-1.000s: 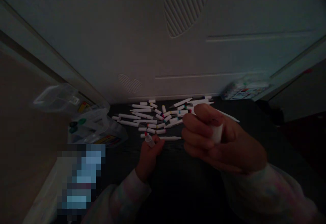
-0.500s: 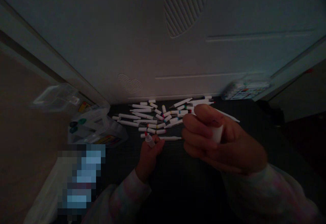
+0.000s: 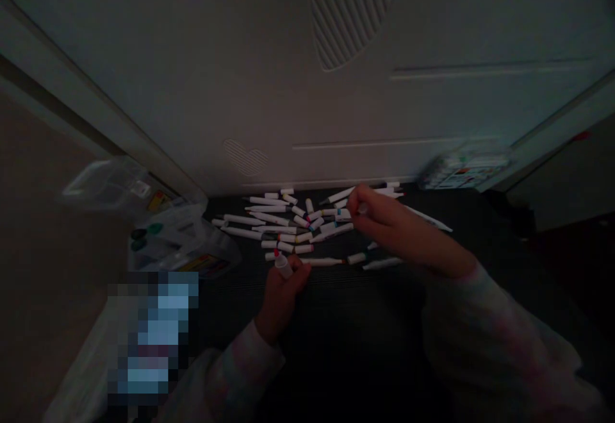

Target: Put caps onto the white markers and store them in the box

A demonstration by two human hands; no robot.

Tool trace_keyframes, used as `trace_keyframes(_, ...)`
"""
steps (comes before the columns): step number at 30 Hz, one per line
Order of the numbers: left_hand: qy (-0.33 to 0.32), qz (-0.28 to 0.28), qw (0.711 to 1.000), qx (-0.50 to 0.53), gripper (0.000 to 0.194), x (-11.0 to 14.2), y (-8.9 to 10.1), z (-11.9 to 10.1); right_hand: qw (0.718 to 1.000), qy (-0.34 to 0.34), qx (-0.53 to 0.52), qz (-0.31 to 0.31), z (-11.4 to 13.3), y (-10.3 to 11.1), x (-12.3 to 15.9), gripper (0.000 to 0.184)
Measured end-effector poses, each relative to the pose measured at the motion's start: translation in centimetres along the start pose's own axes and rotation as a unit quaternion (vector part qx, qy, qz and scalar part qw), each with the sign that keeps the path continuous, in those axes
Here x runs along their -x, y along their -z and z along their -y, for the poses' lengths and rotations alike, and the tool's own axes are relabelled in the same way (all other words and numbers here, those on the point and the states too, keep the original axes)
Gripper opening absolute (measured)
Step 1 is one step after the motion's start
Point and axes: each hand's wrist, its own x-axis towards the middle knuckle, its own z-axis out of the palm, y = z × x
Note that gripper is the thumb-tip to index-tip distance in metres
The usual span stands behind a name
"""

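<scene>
My left hand [image 3: 283, 285] is closed around a white marker [image 3: 283, 266], which stands upright with its red nib bare. Over the right part of the pile, my right hand [image 3: 384, 221] has its fingers curled together, and a small white marker cap [image 3: 363, 208] shows between them, partly hidden and dim. White markers [image 3: 271, 218] and loose caps with coloured ends [image 3: 309, 206] lie scattered on the dark tabletop [image 3: 331, 307]. One uncapped marker [image 3: 324, 261] lies just right of my left hand, with a cap [image 3: 357, 258] near its tip.
A clear plastic case [image 3: 185, 243] with its lid tipped back stands at left, holding a few dark-capped pieces. Another clear package [image 3: 466, 166] leans at the back right. A white panel with hearts [image 3: 353, 13] rises behind the table. A pixelated bright patch [image 3: 161, 333] lies lower left.
My right hand has moved away from me, down towards the pile, uncovering markers and a cap on the table. My left hand stays put with the red-tipped marker.
</scene>
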Motion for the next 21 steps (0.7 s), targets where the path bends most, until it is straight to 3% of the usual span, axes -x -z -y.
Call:
trace_keyframes(2, 0.000, 0.001, 1.000, -0.002, 0.033, 0.0, 0.0, -0.1, 0.990, -0.004, 0.109, 0.090, -0.8, -1.3, -0.8, 0.011)
trace_keyframes(7, 0.002, 0.004, 1.000, -0.009, 0.033, 0.1, 0.2, -0.2, 0.972, 0.017, 0.155, 0.174, -2.3, -5.2, -1.9, 0.019)
trace_keyframes(13, 0.004, 0.007, 1.000, -0.006, 0.033, 0.0, 0.2, 0.1, 0.964, 0.036, 0.175, 0.199, -2.8, -5.8, -1.9, 0.029)
trace_keyframes(21, -0.001, 0.008, 1.000, -0.002, 0.033, 0.0, 0.3, 0.4, 0.968, 0.043, 0.170, 0.178, -2.6, -5.0, -2.0, 0.031)
